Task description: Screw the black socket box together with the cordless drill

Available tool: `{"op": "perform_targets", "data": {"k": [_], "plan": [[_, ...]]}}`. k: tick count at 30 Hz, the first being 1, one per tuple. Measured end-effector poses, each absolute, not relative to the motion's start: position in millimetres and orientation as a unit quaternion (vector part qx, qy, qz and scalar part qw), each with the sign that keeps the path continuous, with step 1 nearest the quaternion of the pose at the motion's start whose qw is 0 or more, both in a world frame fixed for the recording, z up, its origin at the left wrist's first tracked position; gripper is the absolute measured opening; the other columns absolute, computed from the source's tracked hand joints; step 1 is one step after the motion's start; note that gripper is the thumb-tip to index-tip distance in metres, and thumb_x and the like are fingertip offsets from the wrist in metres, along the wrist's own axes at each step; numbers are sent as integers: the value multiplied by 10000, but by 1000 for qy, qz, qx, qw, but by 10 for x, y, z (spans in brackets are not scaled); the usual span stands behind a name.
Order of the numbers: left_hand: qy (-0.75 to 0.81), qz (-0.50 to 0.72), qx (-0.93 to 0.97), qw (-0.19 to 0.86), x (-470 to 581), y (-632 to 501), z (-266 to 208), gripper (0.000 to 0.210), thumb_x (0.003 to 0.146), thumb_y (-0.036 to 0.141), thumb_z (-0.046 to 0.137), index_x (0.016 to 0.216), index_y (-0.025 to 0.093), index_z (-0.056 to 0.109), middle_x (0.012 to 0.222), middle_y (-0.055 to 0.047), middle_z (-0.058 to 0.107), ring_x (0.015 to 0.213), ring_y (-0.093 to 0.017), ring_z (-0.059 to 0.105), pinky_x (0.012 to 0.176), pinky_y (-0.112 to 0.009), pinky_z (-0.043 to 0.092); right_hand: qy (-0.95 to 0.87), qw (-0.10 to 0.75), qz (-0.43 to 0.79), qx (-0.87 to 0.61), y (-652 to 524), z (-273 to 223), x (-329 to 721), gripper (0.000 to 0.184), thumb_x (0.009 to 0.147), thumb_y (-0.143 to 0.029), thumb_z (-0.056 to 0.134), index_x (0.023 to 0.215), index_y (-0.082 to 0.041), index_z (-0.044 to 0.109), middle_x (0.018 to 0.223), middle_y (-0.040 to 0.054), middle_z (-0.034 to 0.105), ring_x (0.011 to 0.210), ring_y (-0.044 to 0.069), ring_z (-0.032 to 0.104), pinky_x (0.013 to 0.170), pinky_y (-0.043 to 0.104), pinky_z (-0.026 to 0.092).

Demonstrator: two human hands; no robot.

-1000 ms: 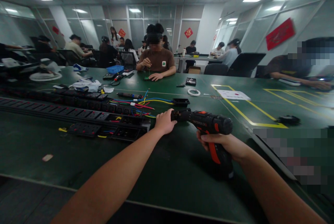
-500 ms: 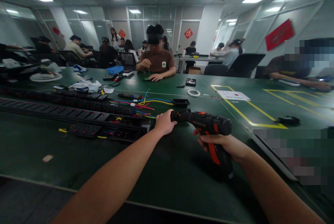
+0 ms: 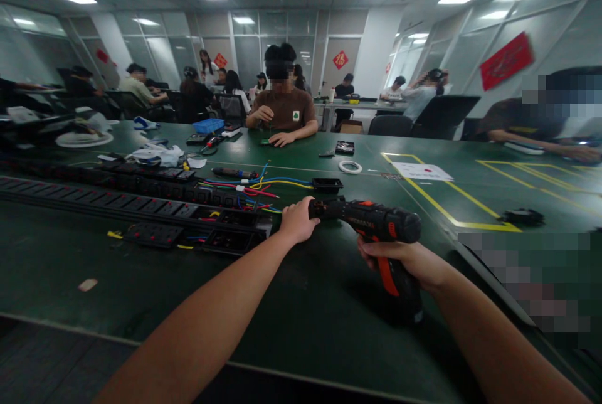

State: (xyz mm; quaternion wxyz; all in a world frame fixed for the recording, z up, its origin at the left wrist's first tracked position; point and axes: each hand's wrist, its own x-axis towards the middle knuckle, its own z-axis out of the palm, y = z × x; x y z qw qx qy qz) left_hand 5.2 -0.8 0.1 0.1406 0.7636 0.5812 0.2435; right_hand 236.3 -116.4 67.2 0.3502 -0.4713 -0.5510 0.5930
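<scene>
My right hand [image 3: 399, 256] is wrapped round the handle of a black and orange cordless drill [image 3: 376, 219], its fingers at the trigger. The drill lies level, its nose pointing left toward my left hand [image 3: 300, 221]. That hand is closed on a small black part [image 3: 318, 206] at the front end of the drill; its exact kind and the drill's tip are hard to make out. Just left of my left hand lies a long black power strip [image 3: 117, 197], with an opened end section [image 3: 230, 241] that shows wires.
Behind my hands lie a black socket housing [image 3: 328, 185] with coloured wires [image 3: 277, 181], a screwdriver-like tool [image 3: 235, 173] and a white tape ring [image 3: 350, 167]. Across the green table [image 3: 188, 303] sits a co-worker [image 3: 282, 106]. Yellow tape outlines [image 3: 465, 203] mark the right side.
The fingers of my right hand have curled in closer to the drill's trigger. The drill has shifted very slightly right; my left hand stays nearly where it was.
</scene>
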Motion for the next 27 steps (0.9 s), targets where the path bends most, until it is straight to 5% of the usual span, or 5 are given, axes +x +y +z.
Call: {"op": "perform_targets", "data": {"k": [27], "plan": [[579, 244, 767, 132, 56, -9, -15, 578, 896, 370, 735, 1422, 277, 513, 1354, -88, 701, 1254, -320, 642, 1067, -449, 433, -554, 335, 591, -481, -1134, 634, 2410, 387, 665, -437, 916, 875, -176, 722, 720, 10, 675, 660, 181, 614, 662, 321, 467]]}}
